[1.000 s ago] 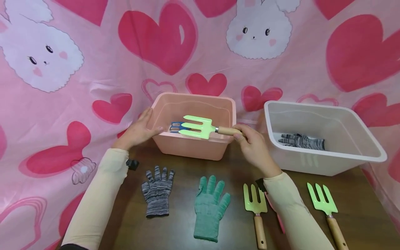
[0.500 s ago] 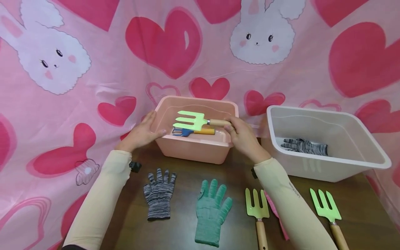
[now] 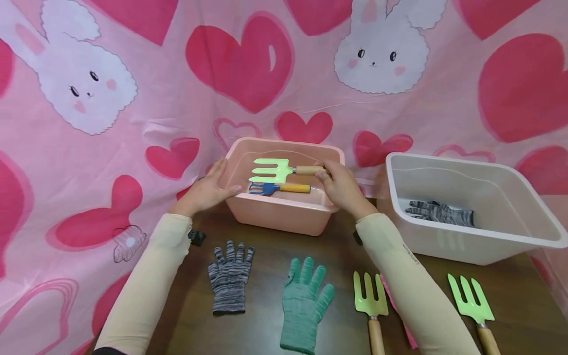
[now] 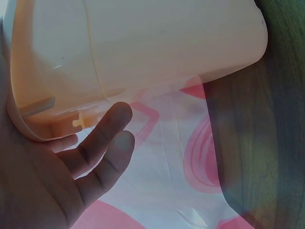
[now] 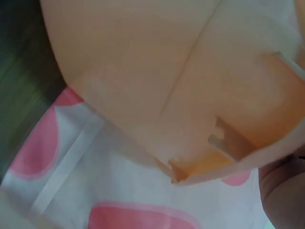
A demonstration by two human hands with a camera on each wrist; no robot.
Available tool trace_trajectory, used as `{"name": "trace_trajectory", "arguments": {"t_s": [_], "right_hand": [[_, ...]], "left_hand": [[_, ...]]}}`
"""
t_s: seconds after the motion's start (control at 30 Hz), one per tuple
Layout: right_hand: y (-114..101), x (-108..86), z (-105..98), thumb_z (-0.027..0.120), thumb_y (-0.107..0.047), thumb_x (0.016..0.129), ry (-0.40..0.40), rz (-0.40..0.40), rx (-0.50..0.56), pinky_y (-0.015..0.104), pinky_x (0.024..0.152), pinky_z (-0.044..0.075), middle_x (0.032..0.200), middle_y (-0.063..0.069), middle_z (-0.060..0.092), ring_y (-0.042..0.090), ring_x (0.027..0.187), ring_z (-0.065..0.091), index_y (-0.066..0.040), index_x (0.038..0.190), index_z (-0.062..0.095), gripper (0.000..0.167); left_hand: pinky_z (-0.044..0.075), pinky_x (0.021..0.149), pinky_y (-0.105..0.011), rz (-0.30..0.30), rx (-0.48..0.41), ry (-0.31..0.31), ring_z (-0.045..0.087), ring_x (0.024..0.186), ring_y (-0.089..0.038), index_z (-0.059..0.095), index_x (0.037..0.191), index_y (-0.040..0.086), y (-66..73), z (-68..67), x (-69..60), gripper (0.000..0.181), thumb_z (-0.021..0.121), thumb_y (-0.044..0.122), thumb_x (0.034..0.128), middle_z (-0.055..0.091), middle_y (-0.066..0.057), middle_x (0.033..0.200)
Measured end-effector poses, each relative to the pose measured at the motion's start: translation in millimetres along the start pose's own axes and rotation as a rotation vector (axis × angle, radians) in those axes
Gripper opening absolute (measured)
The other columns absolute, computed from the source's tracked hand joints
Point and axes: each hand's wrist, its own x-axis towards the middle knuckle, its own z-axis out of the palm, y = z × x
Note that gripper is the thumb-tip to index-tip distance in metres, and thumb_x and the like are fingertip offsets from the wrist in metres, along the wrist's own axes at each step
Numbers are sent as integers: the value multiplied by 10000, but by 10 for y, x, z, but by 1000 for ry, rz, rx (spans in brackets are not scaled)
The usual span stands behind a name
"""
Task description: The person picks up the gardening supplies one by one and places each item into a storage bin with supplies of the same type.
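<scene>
My right hand pinches the wooden handle of a light green hand fork, held level inside the pink bin. Below it in the bin lies a blue cultivator with a yellow handle. My left hand rests on the bin's left rim, thumb over the front edge and fingers along the outside. In the left wrist view, my left hand lies against the bin's wall. The right wrist view shows the bin's outer wall and part of my right hand; the fork is hidden there.
A white bin at the right holds a grey striped glove. On the table lie another striped glove, a green glove, a yellow-green fork, a pink item and a green fork.
The held fork has moved from above the pink bin's front rim back and down into the bin, with my right hand. The cultivator's yellow handle has come into view. My left hand stays at the rim.
</scene>
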Motion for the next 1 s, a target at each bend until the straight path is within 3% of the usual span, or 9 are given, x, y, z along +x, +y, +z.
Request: {"name": "trace_trajectory", "arguments": {"t_s": [0.23,0.53,0.7,1.0], "right_hand": [[9,69,44,629,-163,1012,1,38,123,421,753,473,972,133,611,301,860,537,-38,1221,657,245],[8,201,31,658,-119,995,-30,67,388,263,446,401,716,164,539,191,493,490,-1,1182,678,222],[9,289,28,673,-94,981,-44,87,477,247,425,429,704,115,547,156,459,481,41,1175,675,236],[30,371,61,718,-82,948,-34,167,569,250,435,458,714,62,596,129,459,489,48,1209,684,294]], "left_hand": [[265,1098,-692,9,3,2,164,1488,-450,-29,1635,232,3,11,-1,1078,635,642,891,-3,-60,1695],[269,1109,-673,12,-7,6,157,1495,-431,-23,1636,232,8,-4,18,1146,617,741,834,-4,-50,1695],[247,1137,-645,40,15,12,159,1500,-406,-5,1637,196,5,-15,12,1123,602,728,857,14,-61,1693],[254,1135,-643,26,18,12,137,1512,-382,2,1639,197,22,-7,-17,1094,629,669,876,21,-60,1693]]}}
